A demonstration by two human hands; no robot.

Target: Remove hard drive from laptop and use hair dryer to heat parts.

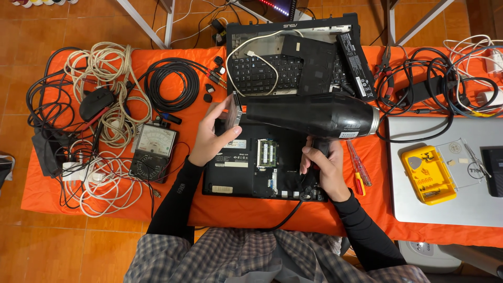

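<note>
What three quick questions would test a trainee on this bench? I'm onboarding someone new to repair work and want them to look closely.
1. True or false: the right hand grips the handle of the black hair dryer.
2. What does the left hand touch? A) the analog multimeter B) the dryer's nozzle end C) the yellow bit case
3. What lies under the dryer, its underside panel opened?

Key:
1. True.
2. B.
3. A black laptop, with its memory modules exposed, on the orange cloth.
</note>
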